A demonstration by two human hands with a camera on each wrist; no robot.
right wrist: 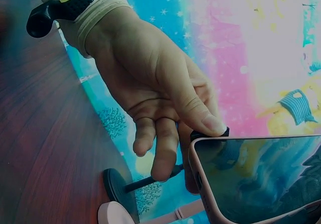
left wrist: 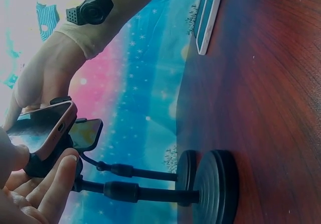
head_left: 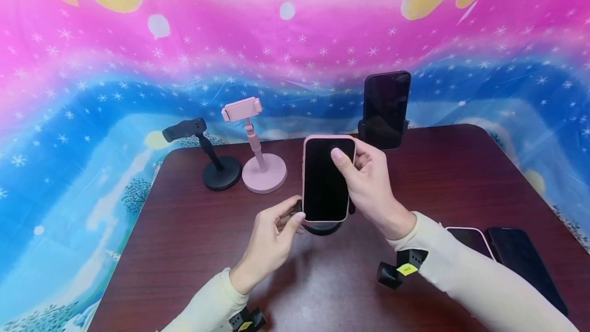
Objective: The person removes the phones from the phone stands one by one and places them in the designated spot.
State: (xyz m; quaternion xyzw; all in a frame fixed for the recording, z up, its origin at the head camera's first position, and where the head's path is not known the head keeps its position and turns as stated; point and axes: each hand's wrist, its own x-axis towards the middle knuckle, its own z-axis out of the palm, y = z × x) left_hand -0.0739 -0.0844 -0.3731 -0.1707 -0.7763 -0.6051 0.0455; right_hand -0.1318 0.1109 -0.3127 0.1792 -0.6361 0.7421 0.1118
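Note:
A smartphone in a pink case (head_left: pixel 325 183) stands upright, screen towards me, at the head of a black phone stand (left wrist: pixel 218 186). My right hand (head_left: pixel 375 191) grips the phone's upper right side, thumb on the screen and fingers behind. Low on the phone's left edge, my left hand (head_left: pixel 269 242) pinches the stand's black clamp (right wrist: pixel 196 134) between thumb and fingers. In the right wrist view the left thumb presses the clamp's outer side, against the case. From the head view, the phone hides most of the stand; only part of its round base shows below.
Left of the phone stand a black phone stand (head_left: pixel 221 172) and a pink phone stand (head_left: pixel 264 173). Behind to the right, a dark phone (head_left: pixel 386 109) sits in another holder. Two phones lie at the right, a white-edged phone (head_left: pixel 470 240) and a black phone (head_left: pixel 523 257), by the right forearm.

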